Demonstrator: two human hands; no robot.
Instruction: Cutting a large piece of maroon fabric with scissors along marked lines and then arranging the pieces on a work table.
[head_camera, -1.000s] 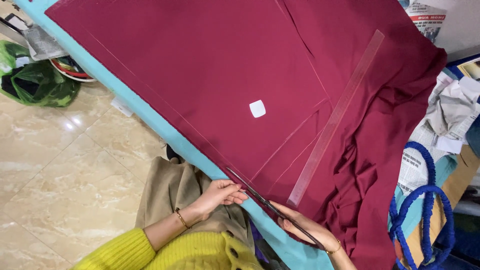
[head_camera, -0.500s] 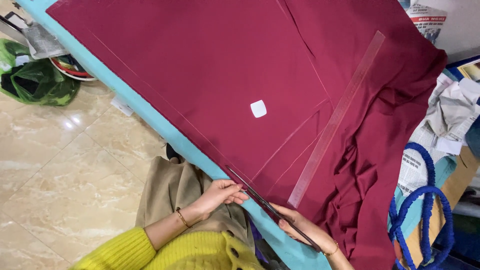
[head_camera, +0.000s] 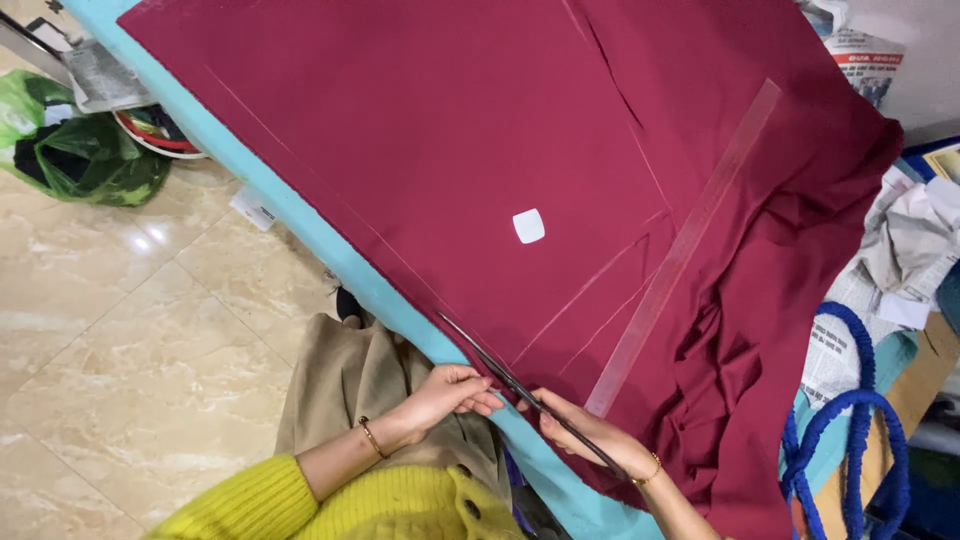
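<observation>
A large dark red cloth (head_camera: 480, 130) with chalk lines lies spread on a light blue table (head_camera: 300, 225). My right hand (head_camera: 595, 432) grips long dark scissors (head_camera: 520, 390) whose blades point along the cloth's near edge. My left hand (head_camera: 450, 392) pinches that cloth edge just beside the blades. A clear long ruler (head_camera: 685, 250) rests diagonally on the cloth, and a small white piece of chalk (head_camera: 528, 225) lies near the middle. My sleeves are yellow.
A green plastic bag (head_camera: 80, 150) and a bowl (head_camera: 155, 135) sit on the marble floor at the left. Blue bag handles (head_camera: 850, 420) and crumpled newspaper (head_camera: 910, 250) lie at the right. The cloth bunches in folds at the right side.
The scissors have slid slightly forward along the cloth edge with my right hand. My left hand stays on the edge.
</observation>
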